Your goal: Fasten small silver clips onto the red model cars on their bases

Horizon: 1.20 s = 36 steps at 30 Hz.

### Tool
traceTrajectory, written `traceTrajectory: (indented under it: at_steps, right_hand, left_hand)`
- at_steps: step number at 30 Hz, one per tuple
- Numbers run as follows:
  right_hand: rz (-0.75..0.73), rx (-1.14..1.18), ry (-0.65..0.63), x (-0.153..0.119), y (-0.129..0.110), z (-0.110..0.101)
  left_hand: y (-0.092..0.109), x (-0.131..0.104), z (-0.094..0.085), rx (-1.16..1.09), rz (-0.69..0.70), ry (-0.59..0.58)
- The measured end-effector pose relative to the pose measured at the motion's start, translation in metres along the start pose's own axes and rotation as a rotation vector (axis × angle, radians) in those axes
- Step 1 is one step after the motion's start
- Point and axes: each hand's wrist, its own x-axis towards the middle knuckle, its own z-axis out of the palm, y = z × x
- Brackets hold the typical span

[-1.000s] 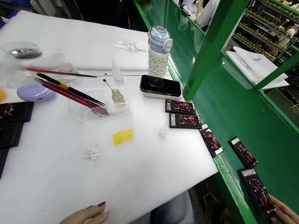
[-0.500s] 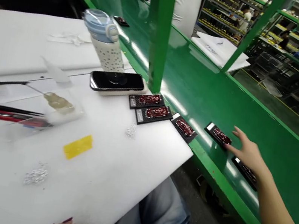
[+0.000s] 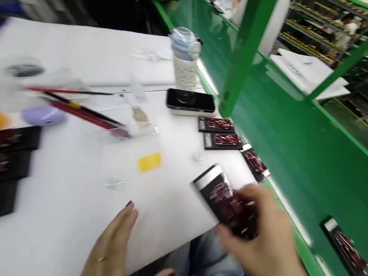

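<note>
The left hand (image 3: 111, 257) is empty, thumb and fingers spread wide, apparently free to help, by the edge of the white table (image 3: 165, 210); the right hand (image 3: 271, 247) grips the near end of a car-topped base (image 3: 229, 204) between thumb and fingers over that edge, leaving its pale label (image 3: 211, 176) uncovered; beyond, three matching bases (image 3: 226, 140) line the table's right side, probably for easy reach; a phone (image 3: 192, 100) and tumbler (image 3: 185, 70) sit farther back, seemingly out of the way.

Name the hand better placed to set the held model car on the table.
Likely the right hand: it grips the model car near the edge of the white table; the left hand looks empty.
</note>
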Motion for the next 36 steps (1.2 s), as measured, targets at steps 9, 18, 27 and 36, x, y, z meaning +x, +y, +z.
traceTrajectory:
  at_steps: [9,18,27,36]
  right_hand:
    - [-0.25,0.042,-0.257,0.092,-0.089,0.093]
    - [-0.367,0.06,0.052,0.244,-0.131,0.129]
    - [-0.007,0.923,0.134,0.093,-0.06,0.09]
    - [0.299,0.953,-0.137,0.054,-0.036,0.111]
  left_hand:
    - [0.007,0.0,-0.005,0.164,-0.078,-0.082]
    - [-0.005,0.017,-0.013,0.075,0.016,-0.227]
    - [-0.003,0.022,-0.014,0.172,0.047,-0.169]
    - [-0.001,0.025,-0.016,0.215,0.046,-0.172]
